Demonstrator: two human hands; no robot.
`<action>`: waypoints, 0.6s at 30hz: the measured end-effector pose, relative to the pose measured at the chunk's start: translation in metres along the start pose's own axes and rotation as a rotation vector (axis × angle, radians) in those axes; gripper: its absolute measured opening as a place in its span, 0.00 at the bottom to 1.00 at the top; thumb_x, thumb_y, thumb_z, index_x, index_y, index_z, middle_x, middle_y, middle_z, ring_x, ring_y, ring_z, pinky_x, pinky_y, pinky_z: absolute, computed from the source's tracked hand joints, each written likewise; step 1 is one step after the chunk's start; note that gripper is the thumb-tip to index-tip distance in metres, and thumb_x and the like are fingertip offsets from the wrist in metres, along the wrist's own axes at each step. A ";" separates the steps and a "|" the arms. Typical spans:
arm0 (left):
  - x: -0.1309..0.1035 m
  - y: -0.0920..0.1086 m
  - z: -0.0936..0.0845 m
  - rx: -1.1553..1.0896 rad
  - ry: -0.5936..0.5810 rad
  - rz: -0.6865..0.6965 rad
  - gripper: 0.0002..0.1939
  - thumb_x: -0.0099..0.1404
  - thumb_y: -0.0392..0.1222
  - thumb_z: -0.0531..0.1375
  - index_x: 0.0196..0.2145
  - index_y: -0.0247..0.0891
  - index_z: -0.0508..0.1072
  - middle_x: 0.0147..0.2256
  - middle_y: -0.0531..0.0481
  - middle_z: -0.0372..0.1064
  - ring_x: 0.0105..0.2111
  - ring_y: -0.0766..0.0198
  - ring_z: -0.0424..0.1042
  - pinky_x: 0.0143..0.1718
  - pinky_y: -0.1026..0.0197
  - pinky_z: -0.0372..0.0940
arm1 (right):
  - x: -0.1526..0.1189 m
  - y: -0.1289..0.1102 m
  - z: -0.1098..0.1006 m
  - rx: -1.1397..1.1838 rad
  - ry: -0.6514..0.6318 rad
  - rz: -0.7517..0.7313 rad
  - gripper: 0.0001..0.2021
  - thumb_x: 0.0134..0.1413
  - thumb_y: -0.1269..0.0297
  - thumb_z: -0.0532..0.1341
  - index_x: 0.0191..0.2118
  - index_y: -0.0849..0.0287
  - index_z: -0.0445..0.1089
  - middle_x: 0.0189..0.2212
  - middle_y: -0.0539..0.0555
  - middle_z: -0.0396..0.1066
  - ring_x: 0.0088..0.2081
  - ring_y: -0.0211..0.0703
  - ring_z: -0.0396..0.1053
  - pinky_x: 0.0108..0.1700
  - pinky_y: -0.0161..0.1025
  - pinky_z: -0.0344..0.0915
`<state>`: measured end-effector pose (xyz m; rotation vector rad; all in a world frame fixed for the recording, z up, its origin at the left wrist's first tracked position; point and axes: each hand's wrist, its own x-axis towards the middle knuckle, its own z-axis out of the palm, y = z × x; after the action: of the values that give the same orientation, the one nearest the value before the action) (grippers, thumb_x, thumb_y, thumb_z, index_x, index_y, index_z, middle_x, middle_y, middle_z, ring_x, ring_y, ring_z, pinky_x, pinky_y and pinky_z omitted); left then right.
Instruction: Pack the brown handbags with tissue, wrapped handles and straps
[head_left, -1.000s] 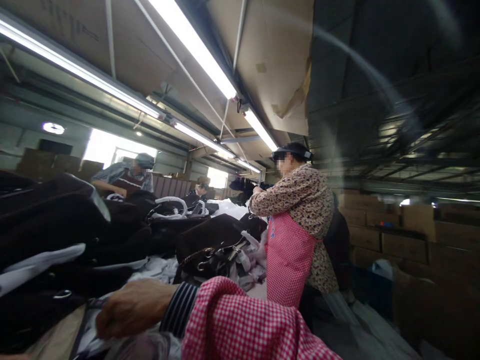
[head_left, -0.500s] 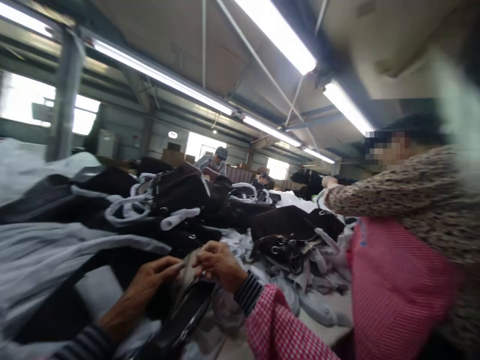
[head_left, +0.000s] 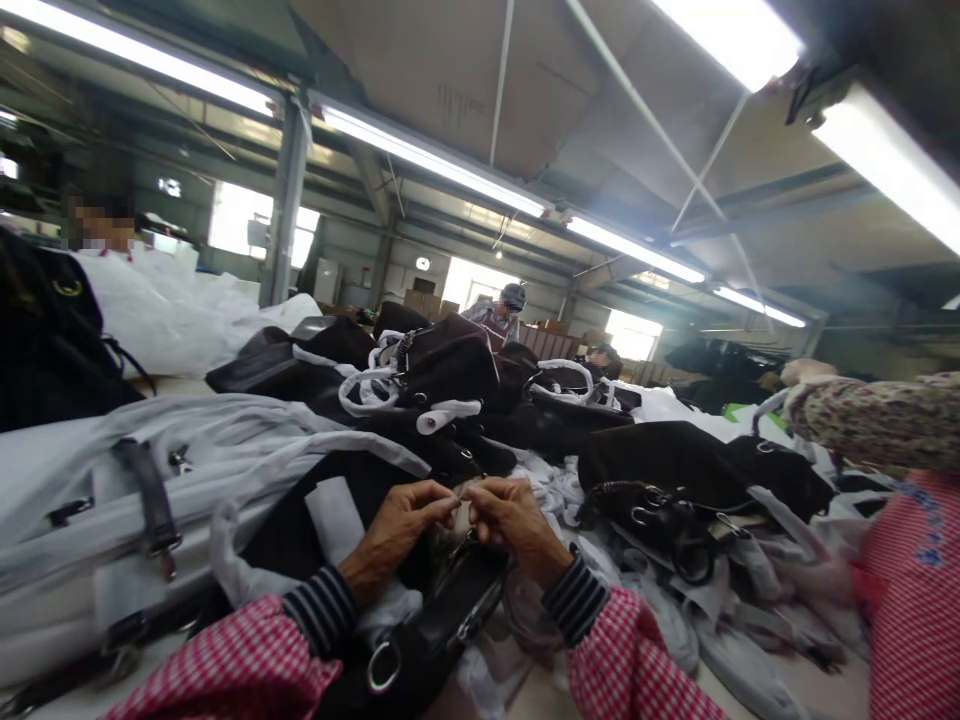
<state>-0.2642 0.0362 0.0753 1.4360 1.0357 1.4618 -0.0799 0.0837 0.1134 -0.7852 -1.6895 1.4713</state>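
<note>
My left hand [head_left: 405,525] and my right hand [head_left: 514,520] meet at the middle, fingertips pinched close together. Whatever lies between the fingertips is too small to make out. Just under them is a black bag [head_left: 442,635] with a zipper and a silver ring, and a greyish-beige part near its top. A white wrapped strip [head_left: 335,515] lies on black material to the left of my left hand.
Black bags [head_left: 450,370] with white-wrapped handles are heaped ahead. White-wrapped pieces with black straps [head_left: 150,500] lie left. Another black bag [head_left: 652,465] and crumpled white wrapping [head_left: 727,620] are on the right, beside a co-worker's patterned sleeve [head_left: 870,415]. Other people are farther back.
The view has swung left, so the scene sits farther right. My left hand has come up to my right hand, their fingertips now nearly touching above the bag.
</note>
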 end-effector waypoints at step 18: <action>-0.001 -0.003 -0.003 0.225 -0.028 -0.069 0.22 0.60 0.64 0.64 0.30 0.40 0.79 0.29 0.49 0.74 0.31 0.57 0.70 0.30 0.62 0.62 | 0.002 0.003 0.009 -0.028 0.028 -0.022 0.20 0.41 0.49 0.73 0.26 0.66 0.77 0.22 0.53 0.74 0.16 0.32 0.66 0.16 0.28 0.52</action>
<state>-0.2668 0.0367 0.0718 1.5564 1.2507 1.3051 -0.0887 0.0806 0.1105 -0.7968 -1.6953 1.4183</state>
